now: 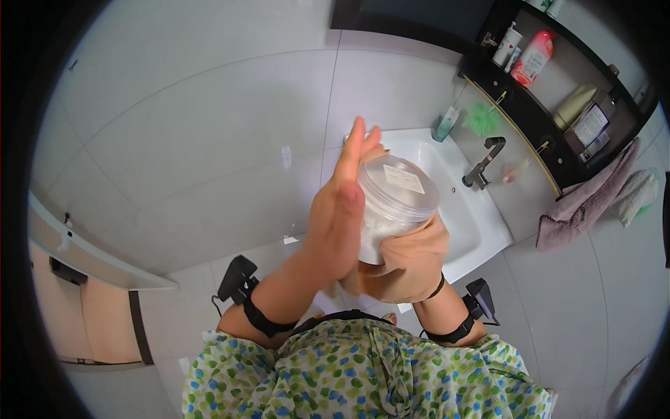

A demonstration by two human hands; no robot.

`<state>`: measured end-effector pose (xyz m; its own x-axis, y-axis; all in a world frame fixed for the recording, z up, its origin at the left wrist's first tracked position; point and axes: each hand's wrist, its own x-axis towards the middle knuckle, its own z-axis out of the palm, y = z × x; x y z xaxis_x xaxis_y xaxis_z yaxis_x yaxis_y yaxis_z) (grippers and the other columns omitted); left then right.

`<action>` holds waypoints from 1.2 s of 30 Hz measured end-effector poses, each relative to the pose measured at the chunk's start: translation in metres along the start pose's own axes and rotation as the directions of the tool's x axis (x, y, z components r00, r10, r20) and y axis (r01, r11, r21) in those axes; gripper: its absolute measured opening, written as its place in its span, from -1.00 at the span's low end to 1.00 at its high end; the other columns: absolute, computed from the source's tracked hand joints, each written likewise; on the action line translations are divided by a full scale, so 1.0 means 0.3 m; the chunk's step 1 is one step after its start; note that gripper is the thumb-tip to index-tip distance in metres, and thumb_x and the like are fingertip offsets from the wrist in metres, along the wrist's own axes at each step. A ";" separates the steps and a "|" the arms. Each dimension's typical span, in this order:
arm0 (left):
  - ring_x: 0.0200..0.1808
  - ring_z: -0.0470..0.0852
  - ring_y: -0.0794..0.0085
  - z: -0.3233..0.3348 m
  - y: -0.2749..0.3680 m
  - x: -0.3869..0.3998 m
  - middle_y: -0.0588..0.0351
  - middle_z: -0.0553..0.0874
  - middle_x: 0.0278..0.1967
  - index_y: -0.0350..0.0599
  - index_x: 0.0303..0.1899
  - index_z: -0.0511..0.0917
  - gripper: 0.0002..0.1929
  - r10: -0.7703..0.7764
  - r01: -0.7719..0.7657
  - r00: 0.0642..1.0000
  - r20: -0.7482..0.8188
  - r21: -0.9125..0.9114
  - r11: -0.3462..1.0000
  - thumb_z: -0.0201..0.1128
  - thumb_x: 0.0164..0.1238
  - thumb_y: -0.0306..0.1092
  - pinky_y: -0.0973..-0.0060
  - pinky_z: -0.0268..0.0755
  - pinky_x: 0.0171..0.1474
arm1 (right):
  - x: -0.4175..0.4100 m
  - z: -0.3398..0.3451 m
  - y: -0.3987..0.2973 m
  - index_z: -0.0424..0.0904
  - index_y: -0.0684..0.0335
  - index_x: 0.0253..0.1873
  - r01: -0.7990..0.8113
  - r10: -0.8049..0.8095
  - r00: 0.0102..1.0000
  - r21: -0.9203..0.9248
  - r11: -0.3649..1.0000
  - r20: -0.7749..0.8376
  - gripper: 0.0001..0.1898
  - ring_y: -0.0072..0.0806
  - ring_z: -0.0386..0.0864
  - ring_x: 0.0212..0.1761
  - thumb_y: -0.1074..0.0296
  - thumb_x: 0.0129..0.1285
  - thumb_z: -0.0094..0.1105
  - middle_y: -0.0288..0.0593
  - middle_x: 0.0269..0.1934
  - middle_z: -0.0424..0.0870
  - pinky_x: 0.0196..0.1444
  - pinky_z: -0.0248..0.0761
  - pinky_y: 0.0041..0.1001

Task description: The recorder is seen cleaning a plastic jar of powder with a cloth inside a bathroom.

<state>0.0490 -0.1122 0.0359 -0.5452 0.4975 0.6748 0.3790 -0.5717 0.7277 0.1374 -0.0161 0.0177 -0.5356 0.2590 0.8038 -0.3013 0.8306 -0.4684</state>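
A clear plastic jar [395, 204] with a screw lid and white contents stands tilted before me, a printed label on its lid. My right hand [413, 256], covered by a tan cloth or loose glove, grips the jar from below and the right. Bare and upright, my left hand [337, 225] lies flat along the jar's left side, fingers extended and pointing away from me. Whether its palm presses on the jar or is just beside it is hard to tell. Both forearms wear black straps with small black devices.
Behind the jar is a white washbasin [484, 235] with a dark faucet [483, 163]. A teal-and-clear cup [446, 124] stands at its back corner. Above hangs a black cabinet [523, 112] holding bottles. A mauve towel [586, 207] hangs at right; a green bath puff [481, 119] hangs by the wall.
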 end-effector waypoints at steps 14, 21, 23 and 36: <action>0.17 0.37 0.09 -0.190 -0.060 -0.073 -0.13 0.41 0.13 -0.26 0.04 0.46 -0.69 0.244 -0.006 0.913 -0.328 0.585 0.811 0.11 0.29 -0.41 0.27 0.19 0.22 | -0.199 0.028 0.256 0.33 0.37 0.20 -0.640 0.599 0.737 0.039 0.768 0.313 -0.44 -0.26 0.51 0.01 0.01 0.35 -0.31 -0.05 0.05 0.51 0.06 0.40 -0.31; 0.29 0.22 0.11 -0.057 0.063 -0.256 -0.12 0.19 0.26 -0.21 0.24 0.20 -0.33 0.311 -0.169 0.914 -0.262 0.452 0.876 0.34 0.10 -0.34 0.28 0.12 0.28 | -0.185 0.152 0.135 0.36 0.35 0.18 -0.506 0.441 0.830 0.128 0.853 0.341 -0.48 -0.28 0.52 0.00 0.05 0.29 -0.14 -0.06 0.03 0.53 0.05 0.41 -0.35; 0.33 0.16 0.12 -0.104 0.067 -0.276 -0.12 0.16 0.28 -0.15 0.31 0.05 -0.07 0.268 -0.125 0.902 -0.339 0.388 0.913 0.49 -0.06 -0.23 0.25 0.06 0.32 | -0.159 0.188 0.073 0.36 0.35 0.17 -0.451 0.368 0.849 0.157 0.879 0.379 -0.49 -0.28 0.52 0.00 0.07 0.27 -0.09 -0.06 0.03 0.53 0.05 0.41 -0.36; 0.25 0.27 0.17 -0.305 0.156 -0.284 -0.06 0.22 0.27 -0.07 0.27 0.14 -0.04 0.368 -0.282 0.926 -0.088 0.489 0.826 0.57 -0.24 -0.33 0.30 0.20 0.23 | 0.232 0.178 -0.247 0.41 0.31 0.12 -0.268 -0.124 0.738 0.457 0.848 0.663 -0.51 -0.31 0.53 -0.03 0.16 0.15 0.22 -0.08 0.00 0.56 0.03 0.43 -0.43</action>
<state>0.0447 -0.2411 0.0013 -0.4307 0.1929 0.8816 0.8321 -0.2934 0.4707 0.0803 -0.0860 0.0888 -0.8811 -0.2389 0.4081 -0.4725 0.4094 -0.7805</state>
